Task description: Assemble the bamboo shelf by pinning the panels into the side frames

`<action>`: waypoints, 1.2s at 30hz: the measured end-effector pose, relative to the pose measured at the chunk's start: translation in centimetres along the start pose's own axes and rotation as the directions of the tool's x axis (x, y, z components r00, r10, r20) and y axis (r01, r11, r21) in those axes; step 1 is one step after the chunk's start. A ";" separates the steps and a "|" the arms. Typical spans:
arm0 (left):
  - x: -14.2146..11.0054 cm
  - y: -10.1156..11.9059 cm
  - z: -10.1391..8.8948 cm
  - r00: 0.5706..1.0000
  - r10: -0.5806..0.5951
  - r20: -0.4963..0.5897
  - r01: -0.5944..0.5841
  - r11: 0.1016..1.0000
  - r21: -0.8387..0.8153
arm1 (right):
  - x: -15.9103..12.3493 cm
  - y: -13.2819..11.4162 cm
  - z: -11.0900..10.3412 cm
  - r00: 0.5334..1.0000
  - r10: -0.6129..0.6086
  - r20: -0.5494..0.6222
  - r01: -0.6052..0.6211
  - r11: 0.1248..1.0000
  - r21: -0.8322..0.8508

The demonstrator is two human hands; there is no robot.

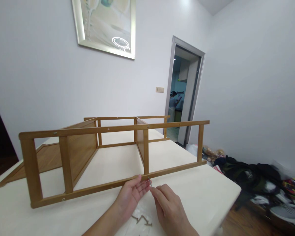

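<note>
A brown wooden shelf frame (146,150) lies on its side on a white table (186,193). My left hand (131,193) is palm up at the near lower rail (100,187), thumb apart and fingers loosely bent beside a screw hole below an upright. My right hand (168,205) pinches a thin metal piece, which looks like a hex key (150,184), with its tip at that hole; the fingers partly hide it. Below my hands, several bolts (142,219) lie on a clear plastic bag (131,229).
A loose wooden panel (48,158) lies on the table at the left, behind the frame. Clothes and bags (250,177) are heaped on the floor at the right. Through a doorway (184,95), a person (172,105) stands in another room. The table's right corner (238,189) is near.
</note>
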State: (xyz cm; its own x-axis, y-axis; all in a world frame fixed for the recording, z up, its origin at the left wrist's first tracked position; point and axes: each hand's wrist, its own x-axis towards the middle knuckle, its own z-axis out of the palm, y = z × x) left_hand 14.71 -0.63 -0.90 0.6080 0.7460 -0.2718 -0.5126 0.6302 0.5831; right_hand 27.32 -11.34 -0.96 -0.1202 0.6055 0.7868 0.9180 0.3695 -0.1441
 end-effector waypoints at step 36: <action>-0.2 0.0 0.1 0.999 0.025 0.023 -0.025 1.000 0.004 | -0.4 0.7 1.2 0.961 0.252 0.118 -0.278 0.865 0.418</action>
State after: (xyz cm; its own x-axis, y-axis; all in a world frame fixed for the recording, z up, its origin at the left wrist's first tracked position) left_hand 14.70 -0.81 -0.75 0.6087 0.7563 -0.2400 -0.5250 0.6107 0.5928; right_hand 27.56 -10.50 -2.13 0.0711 0.7577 0.6487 0.6697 0.4457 -0.5940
